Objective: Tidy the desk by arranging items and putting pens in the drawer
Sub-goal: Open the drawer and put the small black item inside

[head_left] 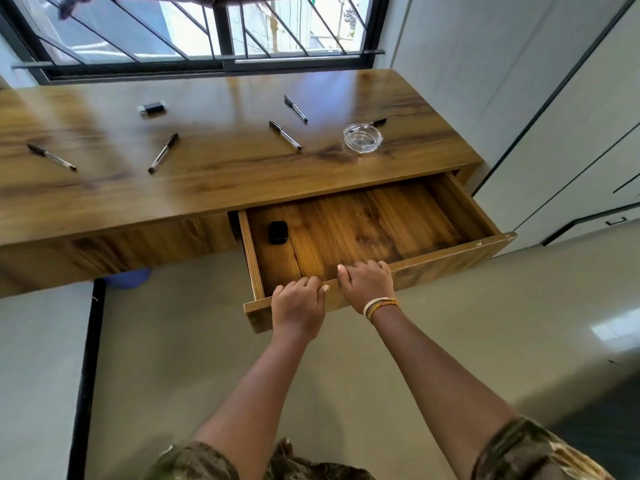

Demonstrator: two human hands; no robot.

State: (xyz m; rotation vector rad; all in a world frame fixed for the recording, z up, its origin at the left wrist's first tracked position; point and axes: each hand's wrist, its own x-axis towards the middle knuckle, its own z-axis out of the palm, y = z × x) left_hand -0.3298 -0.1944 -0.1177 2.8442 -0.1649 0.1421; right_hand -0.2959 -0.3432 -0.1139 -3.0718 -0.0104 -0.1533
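Observation:
The wooden drawer [450, 252] under the desk's right half stands pulled out. My left hand [298, 303] and my right hand [367, 284] both grip its front edge, fingers curled over the top. A small black case [277, 232] lies inside at the drawer's left. Several black-capped pens lie on the desk top [214, 181]: one far left [51, 156], one left of centre [163, 153], two in the middle [285, 135] [295, 108], and one [378, 122] behind the glass ashtray [362, 137].
A small black and silver lighter-like object [151, 107] lies near the desk's back. A barred window [207, 36] runs behind the desk. White cabinet doors [554, 116] stand to the right. A blue object [130, 277] sits on the floor under the desk.

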